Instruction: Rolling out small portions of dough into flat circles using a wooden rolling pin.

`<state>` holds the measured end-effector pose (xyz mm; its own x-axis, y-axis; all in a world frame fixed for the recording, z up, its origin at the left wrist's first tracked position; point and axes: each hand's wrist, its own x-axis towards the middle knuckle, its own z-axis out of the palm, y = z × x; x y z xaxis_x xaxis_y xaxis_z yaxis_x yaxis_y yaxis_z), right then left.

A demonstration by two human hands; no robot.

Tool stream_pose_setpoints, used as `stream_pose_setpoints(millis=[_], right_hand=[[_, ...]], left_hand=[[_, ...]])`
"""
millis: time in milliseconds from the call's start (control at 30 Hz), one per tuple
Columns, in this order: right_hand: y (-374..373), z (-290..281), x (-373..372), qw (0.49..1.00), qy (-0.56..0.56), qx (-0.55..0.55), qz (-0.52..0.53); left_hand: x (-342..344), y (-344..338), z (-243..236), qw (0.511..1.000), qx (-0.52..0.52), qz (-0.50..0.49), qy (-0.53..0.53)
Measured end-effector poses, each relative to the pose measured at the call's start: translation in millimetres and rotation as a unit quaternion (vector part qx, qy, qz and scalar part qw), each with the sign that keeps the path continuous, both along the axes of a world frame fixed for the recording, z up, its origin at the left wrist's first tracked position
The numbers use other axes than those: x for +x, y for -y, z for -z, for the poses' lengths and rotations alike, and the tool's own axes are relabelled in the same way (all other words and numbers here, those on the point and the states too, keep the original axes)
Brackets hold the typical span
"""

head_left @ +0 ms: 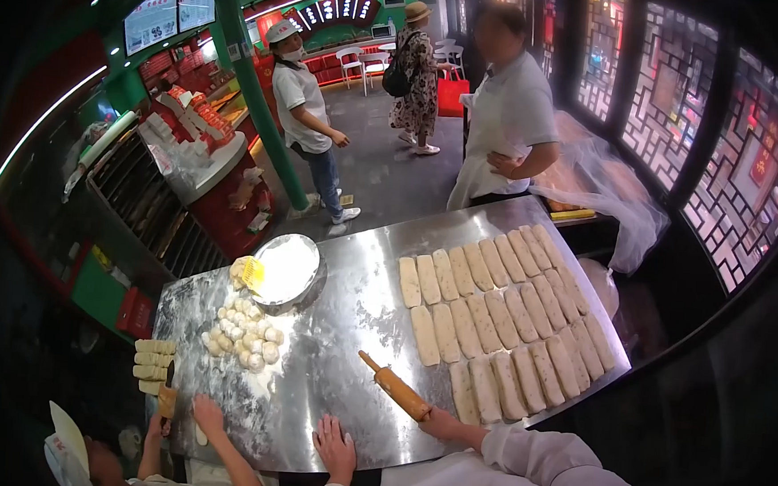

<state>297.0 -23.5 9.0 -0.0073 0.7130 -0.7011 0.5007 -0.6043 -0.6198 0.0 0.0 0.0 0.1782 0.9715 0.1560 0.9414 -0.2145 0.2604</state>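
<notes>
My right hand [443, 426] is closed round one handle of a wooden rolling pin [404, 395], which slants away to the left over the steel table [334, 342]. Palm down near the front edge, my left hand [335, 445] rests on the metal with its fingers stretched out and holds nothing. Long pale dough strips [484, 325] lie in three rows to the right of the pin. Farther left is a heap of floury dough balls [243, 334]. Behind it stands a round metal bowl [315, 279] of white flour, with a yellow scraper-like piece [253, 274] beside it.
At the left, a co-worker's hands [207, 415] are at the table, one gripping a wooden-handled tool [167, 397]. Several dough pieces [153, 367] lie by the left edge. A person in white [509, 108] stands beyond the far edge; two others are farther back near a green post [259, 101].
</notes>
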Motion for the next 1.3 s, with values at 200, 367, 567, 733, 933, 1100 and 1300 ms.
stream_pose_setpoints(millis=[200,367,567,733,933,1100,1300], right_hand=[[-3.4,3.8,0.5,0.999,-0.033,-0.009,0.009],[-1.2,4.1,-1.0,0.996,-0.071,-0.025,0.046],[-4.4,14.6,2.3,0.997,-0.06,-0.003,0.037],[-8.4,22.7,-6.0,0.994,-0.102,0.005,0.05],[1.2,21.4,12.1,0.973,-0.208,0.013,0.097],[-0.2,15.1,6.7,0.984,-0.16,0.001,0.083],[-3.0,-5.2,7.3,0.977,-0.192,-0.02,0.085]], left_hand=[[2.1,3.8,-2.1,1.0,-0.004,-0.013,0.008],[-0.3,5.7,-3.8,1.0,-0.006,-0.008,0.006],[1.4,1.1,0.9,1.0,0.01,0.0,-0.013],[-5.4,5.5,-6.1,0.999,-0.008,-0.033,-0.017],[-0.3,-1.1,-10.9,0.999,-0.013,-0.039,-0.028],[-5.4,7.4,-6.7,0.999,-0.022,-0.023,-0.032],[-3.8,8.9,-13.0,0.999,-0.032,-0.023,-0.023]])
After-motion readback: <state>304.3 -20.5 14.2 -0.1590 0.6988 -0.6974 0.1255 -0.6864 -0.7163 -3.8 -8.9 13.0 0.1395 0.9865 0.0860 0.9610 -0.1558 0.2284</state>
